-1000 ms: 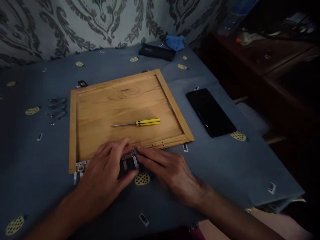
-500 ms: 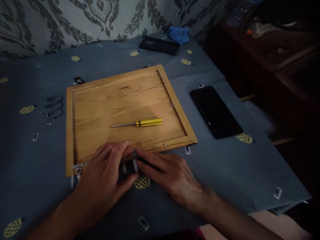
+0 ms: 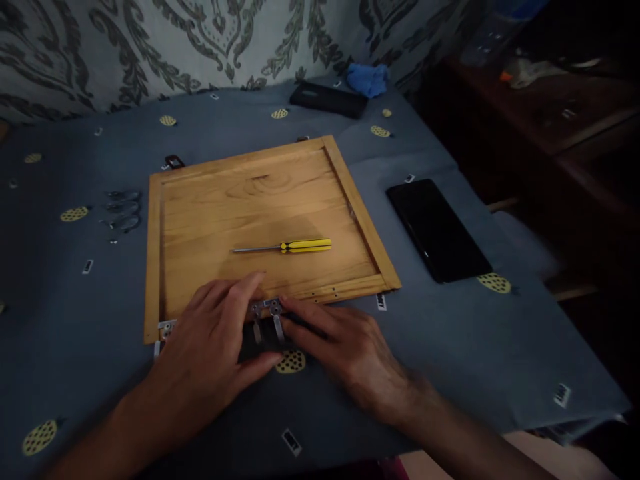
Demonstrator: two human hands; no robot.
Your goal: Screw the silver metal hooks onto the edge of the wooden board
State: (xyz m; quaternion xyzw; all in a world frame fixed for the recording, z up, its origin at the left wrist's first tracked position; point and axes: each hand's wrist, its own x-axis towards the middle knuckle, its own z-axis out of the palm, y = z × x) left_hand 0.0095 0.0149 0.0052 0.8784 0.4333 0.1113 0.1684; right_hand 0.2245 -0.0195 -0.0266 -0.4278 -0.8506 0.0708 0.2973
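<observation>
A wooden framed panel (image 3: 250,200) lies flat on the table. Across it rests a screwdriver (image 3: 306,246) with a yellow and black handle. At the panel's near edge is a dark strip (image 3: 264,341) with metal fittings (image 3: 275,307); its kind is unclear and much of it is covered. My left hand (image 3: 210,333) curls over that strip, thumb below and fingers over the panel's edge. My right hand (image 3: 350,353) has its fingertips against the metal fittings, fingers held together. Another metal fitting (image 3: 167,329) shows left of my left hand.
A black phone (image 3: 439,230) lies right of the panel. At the back are a black oblong case (image 3: 329,100) and a blue cloth (image 3: 368,80). Several small hook-like metal pieces (image 3: 123,210) lie at the left. The patterned tablecloth (image 3: 450,387) covers the table.
The view has shifted slightly, so the scene sits a bit further right. The metal fittings between my hands now lie flatter against the panel's edge and show more plainly.
</observation>
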